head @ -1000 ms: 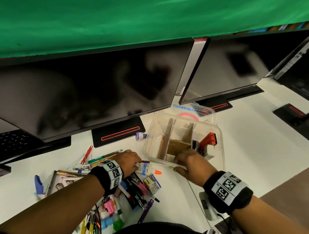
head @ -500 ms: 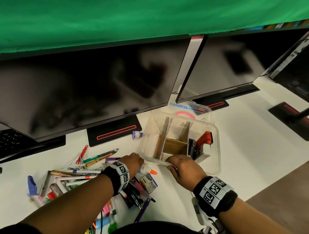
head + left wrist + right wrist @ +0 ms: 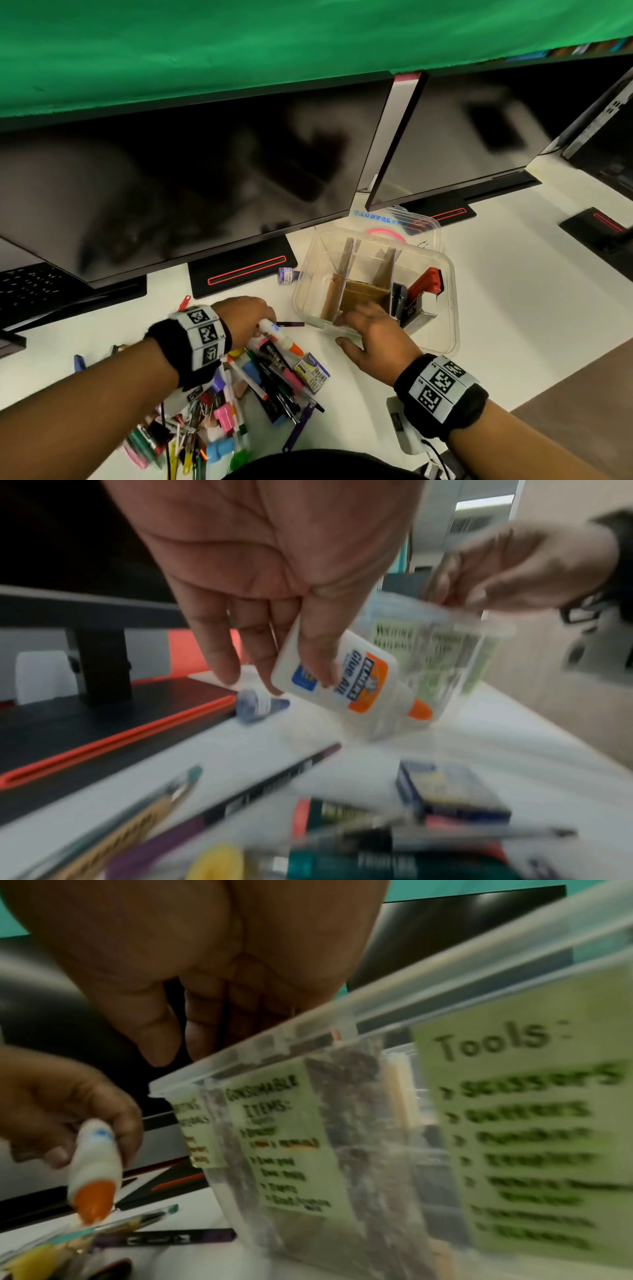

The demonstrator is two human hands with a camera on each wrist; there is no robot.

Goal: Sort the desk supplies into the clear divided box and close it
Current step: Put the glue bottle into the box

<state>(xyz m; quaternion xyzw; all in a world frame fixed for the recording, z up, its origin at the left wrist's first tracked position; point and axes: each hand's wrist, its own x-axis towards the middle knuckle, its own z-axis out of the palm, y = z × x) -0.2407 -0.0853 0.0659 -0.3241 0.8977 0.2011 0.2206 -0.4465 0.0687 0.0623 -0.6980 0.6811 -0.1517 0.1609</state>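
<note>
My left hand (image 3: 245,317) (image 3: 274,647) grips a white glue bottle (image 3: 274,334) (image 3: 337,676) (image 3: 94,1164) with an orange cap, lifted just above the pile of pens and markers (image 3: 260,380), cap pointing down and right. The clear divided box (image 3: 448,308) (image 3: 342,1031) stands to the right, with cardboard dividers (image 3: 346,274) and a red and black tool (image 3: 426,284) in its right compartment. My right hand (image 3: 370,329) (image 3: 205,1015) holds the box's near rim, fingers curled over the edge. Green labels (image 3: 531,1123) on the box's front read "Tools" and "Consumable Items".
Two dark monitors (image 3: 205,178) on black stands (image 3: 239,270) block the back of the white desk. The clear lid (image 3: 397,222) lies behind the box. A small ink bottle (image 3: 286,275) (image 3: 255,704) lies left of the box. A staples box (image 3: 310,371) sits by the pens.
My left hand has closed on the glue bottle and lifted it off the desk. My right hand stays on the box's near rim.
</note>
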